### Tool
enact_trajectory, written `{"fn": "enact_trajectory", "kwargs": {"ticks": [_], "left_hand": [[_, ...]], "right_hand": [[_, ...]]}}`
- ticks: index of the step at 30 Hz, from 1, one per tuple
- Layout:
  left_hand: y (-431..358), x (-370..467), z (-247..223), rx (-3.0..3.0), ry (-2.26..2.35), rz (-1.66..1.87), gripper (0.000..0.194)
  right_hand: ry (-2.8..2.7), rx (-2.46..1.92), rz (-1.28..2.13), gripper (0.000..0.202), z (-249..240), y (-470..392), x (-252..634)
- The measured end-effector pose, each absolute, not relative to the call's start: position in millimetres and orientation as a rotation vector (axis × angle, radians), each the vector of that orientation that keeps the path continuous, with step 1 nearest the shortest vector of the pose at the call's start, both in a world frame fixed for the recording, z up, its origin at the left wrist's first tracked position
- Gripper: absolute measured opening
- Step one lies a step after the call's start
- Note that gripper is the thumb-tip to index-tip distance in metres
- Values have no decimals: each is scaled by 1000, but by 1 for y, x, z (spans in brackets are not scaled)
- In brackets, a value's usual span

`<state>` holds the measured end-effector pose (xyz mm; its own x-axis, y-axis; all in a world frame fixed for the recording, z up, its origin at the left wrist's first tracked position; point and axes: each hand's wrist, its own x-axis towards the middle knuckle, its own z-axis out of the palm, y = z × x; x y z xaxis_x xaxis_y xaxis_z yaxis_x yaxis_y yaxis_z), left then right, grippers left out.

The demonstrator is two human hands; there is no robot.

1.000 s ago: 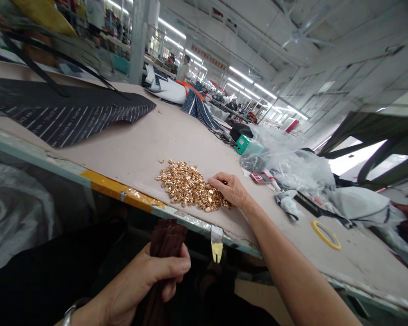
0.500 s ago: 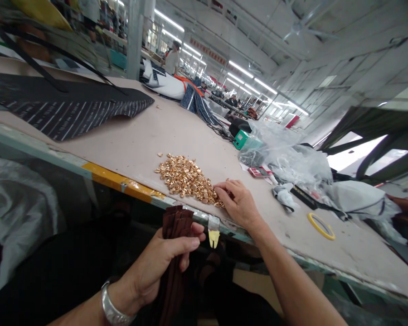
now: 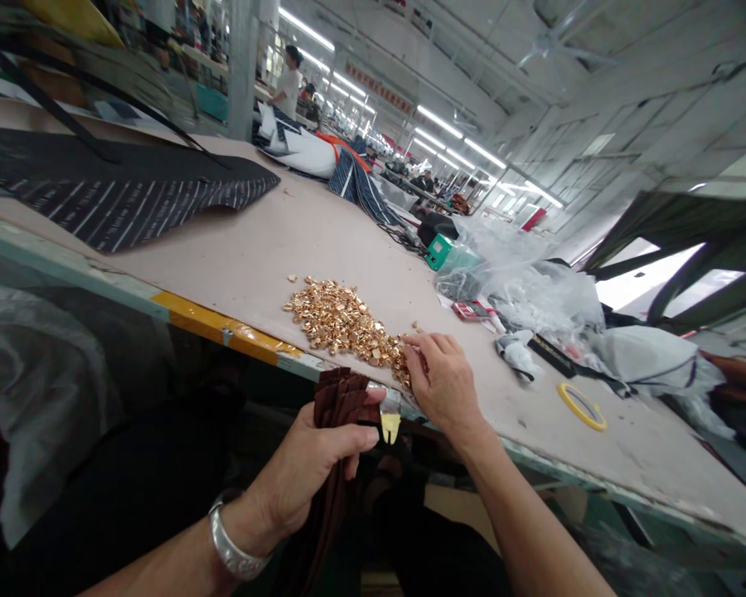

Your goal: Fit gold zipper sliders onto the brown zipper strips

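Note:
My left hand (image 3: 302, 468) is wrapped round a bundle of dark brown strips (image 3: 341, 400) just in front of the table edge, their stacked ends up and their lengths hanging down. On the table lies a heap of small gold-coloured metal pieces (image 3: 341, 323). My right hand (image 3: 444, 385) is at the heap's right end, its fingers curled down among the pieces; what the fingertips hold is hidden. Beside my left thumb, a small forked yellow-tipped metal piece (image 3: 389, 424) sticks out from the table edge.
A dark striped sheet (image 3: 130, 211) lies at the left of the table (image 3: 224, 249). Clear plastic bags (image 3: 535, 290), a green box (image 3: 438, 251) and a yellow tape roll (image 3: 581, 406) are on the right. A co-worker (image 3: 288, 83) stands in the background.
My left hand has moved up and right with the brown strips, closer to the forked piece. My right hand has shifted slightly right and its fingers stay at the gold pieces.

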<state>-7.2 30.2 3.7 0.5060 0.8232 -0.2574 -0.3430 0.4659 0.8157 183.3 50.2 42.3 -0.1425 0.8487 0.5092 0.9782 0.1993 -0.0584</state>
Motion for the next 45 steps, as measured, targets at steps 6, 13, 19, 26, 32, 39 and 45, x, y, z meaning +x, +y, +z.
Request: {"fn": "enact_trajectory", "kwargs": {"ticks": [6, 13, 19, 26, 32, 39, 45], "left_hand": [[30, -5, 2, 892, 693, 796, 43], [31, -6, -3, 852, 650, 780, 46], [33, -4, -2, 893, 666, 828, 50], [33, -4, 4, 872, 689, 840, 50], [32, -7, 5, 869, 683, 831, 51], [31, -7, 6, 848, 694, 829, 47], [30, -7, 6, 842, 710, 851, 46]], "right_hand": [[-2054, -1703, -418, 21, 53, 67, 166], [-2272, -1473, -100, 19, 68, 94, 158], [-2249, -1469, 8, 14, 65, 88, 171], [-2146, -1481, 42, 14, 56, 64, 198], [-2090, -1434, 43, 15, 49, 41, 207], [-2025, -1596, 32, 28, 55, 63, 231], [-2061, -1644, 73, 28, 49, 79, 233]]}}
